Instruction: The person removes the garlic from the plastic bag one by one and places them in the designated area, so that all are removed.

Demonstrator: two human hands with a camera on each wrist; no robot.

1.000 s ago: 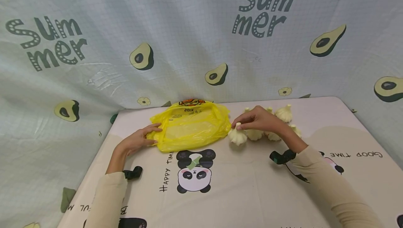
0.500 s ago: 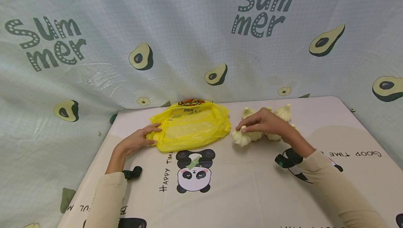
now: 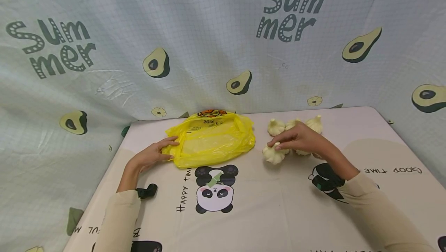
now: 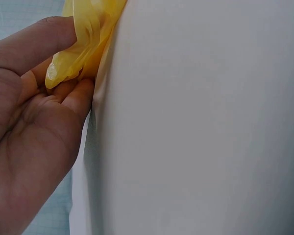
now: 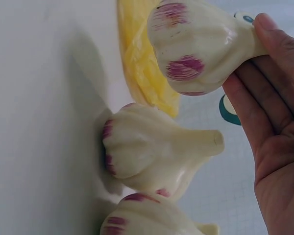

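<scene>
A crumpled yellow plastic bag (image 3: 209, 139) lies flat at the back middle of the table. My left hand (image 3: 163, 152) pinches its left edge; in the left wrist view the thumb and fingers (image 4: 63, 93) grip a fold of the bag (image 4: 88, 29). My right hand (image 3: 280, 144) holds a white garlic bulb (image 3: 273, 155) by its stem, just right of the bag. In the right wrist view that bulb (image 5: 196, 44), with its purple streaks, hangs from my fingertips (image 5: 264, 34) slightly above the table. Two more bulbs (image 5: 152, 152) lie under my palm.
More garlic bulbs (image 3: 276, 127) (image 3: 315, 124) are clustered behind and under the right hand. The tablecloth (image 3: 244, 213) has panda prints and lettering. An avocado-print "Summer" sheet (image 3: 209, 50) hangs behind the table. The table's right edge (image 3: 400, 136) is near the pile.
My right hand has carried the garlic bulb to the right, away from the yellow bag and closer to the pile. The left hand and the bag have stayed put.
</scene>
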